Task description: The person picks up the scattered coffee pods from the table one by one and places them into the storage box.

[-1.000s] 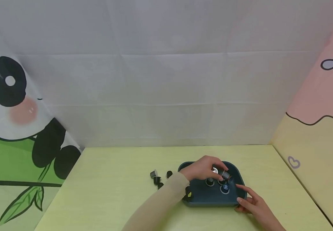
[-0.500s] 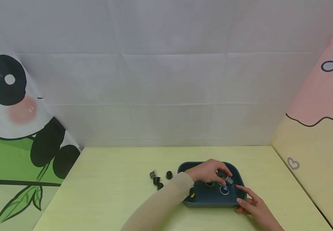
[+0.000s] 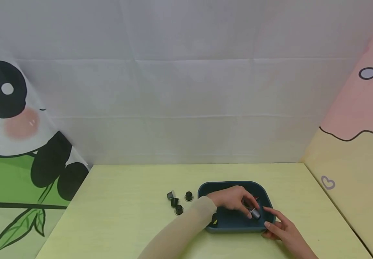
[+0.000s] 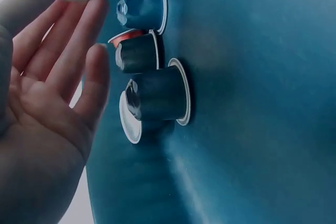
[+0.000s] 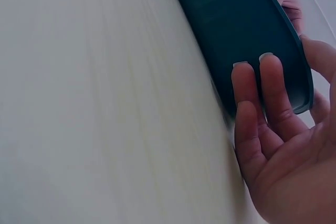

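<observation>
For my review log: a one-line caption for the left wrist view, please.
Open left hand beside four coffee capsules clustered on the floor of a dark blue tray.

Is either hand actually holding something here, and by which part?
The left hand holds no capsule; its fingers are open. The right hand steadies the blue tray at its near right corner.

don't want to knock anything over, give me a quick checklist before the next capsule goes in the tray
1. Tray steadied: ok, the right hand touches the blue tray at its rim.
2. Capsules in the tray standing: ok, on their wide rims, clustered.
3. Left hand free: cannot tell, a grey capsule sits at its fingertips.
4. Loose capsules in sight: ok, four on the table left of the tray.
5. Room in the tray: ok, bare floor beside the cluster.
</observation>
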### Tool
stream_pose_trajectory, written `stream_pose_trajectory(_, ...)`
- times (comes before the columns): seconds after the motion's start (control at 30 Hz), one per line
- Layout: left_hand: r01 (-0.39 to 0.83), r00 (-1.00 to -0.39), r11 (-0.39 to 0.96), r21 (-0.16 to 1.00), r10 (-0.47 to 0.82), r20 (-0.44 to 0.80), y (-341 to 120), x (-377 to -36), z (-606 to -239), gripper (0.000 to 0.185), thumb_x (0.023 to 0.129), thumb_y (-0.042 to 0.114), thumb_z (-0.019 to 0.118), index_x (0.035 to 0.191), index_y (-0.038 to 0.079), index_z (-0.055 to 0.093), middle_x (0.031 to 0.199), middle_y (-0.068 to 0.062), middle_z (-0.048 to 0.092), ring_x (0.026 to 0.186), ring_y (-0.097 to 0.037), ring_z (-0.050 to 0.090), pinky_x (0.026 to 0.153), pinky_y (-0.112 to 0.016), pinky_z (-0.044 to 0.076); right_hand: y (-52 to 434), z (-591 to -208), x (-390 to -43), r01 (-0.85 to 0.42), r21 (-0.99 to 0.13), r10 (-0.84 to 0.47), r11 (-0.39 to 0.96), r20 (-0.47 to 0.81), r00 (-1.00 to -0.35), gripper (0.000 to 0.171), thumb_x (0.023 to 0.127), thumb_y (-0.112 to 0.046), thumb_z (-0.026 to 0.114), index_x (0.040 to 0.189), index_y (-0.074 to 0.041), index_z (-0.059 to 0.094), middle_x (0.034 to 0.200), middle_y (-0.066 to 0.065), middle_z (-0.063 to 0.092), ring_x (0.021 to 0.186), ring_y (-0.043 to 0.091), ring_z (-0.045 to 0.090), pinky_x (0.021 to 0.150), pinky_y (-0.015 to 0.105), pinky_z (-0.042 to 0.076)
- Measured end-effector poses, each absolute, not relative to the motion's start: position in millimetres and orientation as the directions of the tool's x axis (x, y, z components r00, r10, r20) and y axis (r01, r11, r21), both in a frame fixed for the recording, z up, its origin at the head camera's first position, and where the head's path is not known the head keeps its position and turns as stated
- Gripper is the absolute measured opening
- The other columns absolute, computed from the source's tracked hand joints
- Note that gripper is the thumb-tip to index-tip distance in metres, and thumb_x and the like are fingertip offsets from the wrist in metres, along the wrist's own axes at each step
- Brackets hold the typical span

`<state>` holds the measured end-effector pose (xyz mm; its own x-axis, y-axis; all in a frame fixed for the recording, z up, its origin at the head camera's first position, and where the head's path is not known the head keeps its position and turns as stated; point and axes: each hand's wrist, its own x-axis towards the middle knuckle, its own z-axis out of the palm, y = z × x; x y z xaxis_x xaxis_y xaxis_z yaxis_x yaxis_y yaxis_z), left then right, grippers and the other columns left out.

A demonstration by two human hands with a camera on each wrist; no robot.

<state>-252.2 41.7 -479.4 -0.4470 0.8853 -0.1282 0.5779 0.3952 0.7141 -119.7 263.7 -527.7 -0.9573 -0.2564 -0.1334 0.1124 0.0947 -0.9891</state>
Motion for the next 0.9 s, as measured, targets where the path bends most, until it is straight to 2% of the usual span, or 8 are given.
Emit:
stream_pose_trajectory(0.13,0.553,-0.417,0.394,0.734,0.894,-0.166,41.9,-251.3,-481.0,0.037,0.082,0.013,0.083,0.118,0.015,0.073,0.097,0.016,0.069,0.09,0.007,0.062,0.079,-0.011,0.047,263.7,-528.6,-119.8,0.102,-0.992,-0.257,0.078,-0.119,-0.959,0.045,0.103,-0.012,0.055,0.127,-0.049,0.053,0.086,0.018,0.071,0.078,0.02,0.071,0.079,0.03,0.057)
stream_pose_trajectory(0.47,0.532,-0.397,0.393,0.75,0.898,-0.189,41.4,-251.4,-482.9,0.036,0.083,0.013,0.082,0.118,0.014,0.073,0.099,0.014,0.07,0.092,0.007,0.062,0.081,-0.011,0.047,264.9,-531.0,-121.2,0.108,-0.993,-0.271,0.056,-0.119,-0.955,0.047,0.104,-0.011,0.053,0.124,-0.054,0.053,0.089,0.019,0.071,0.079,0.019,0.071,0.079,0.029,0.057)
stream_pose_trajectory(0.67,0.546,-0.408,0.391,0.74,0.896,-0.173,41.1,-252.6,-481.6,0.036,0.084,0.015,0.082,0.118,0.015,0.073,0.101,0.014,0.07,0.092,0.007,0.062,0.082,-0.01,0.046,264.6,-530.7,-121.3,0.095,-0.994,-0.274,0.047,-0.105,-0.956,0.048,0.104,-0.009,0.053,0.126,-0.052,0.054,0.09,0.019,0.071,0.078,0.019,0.071,0.078,0.029,0.057)
stream_pose_trajectory(0.9,0.47,-0.422,0.343,0.813,0.897,-0.134,39.7,-252.8,-473.6,0.033,0.087,0.011,0.078,0.119,0.013,0.071,0.104,0.011,0.07,0.093,0.007,0.062,0.083,-0.012,0.048,265.4,-530.0,-121.5,0.1,-0.993,-0.271,0.069,-0.115,-0.956,0.048,0.104,-0.01,0.053,0.124,-0.054,0.054,0.087,0.019,0.071,0.079,0.019,0.072,0.079,0.028,0.056)
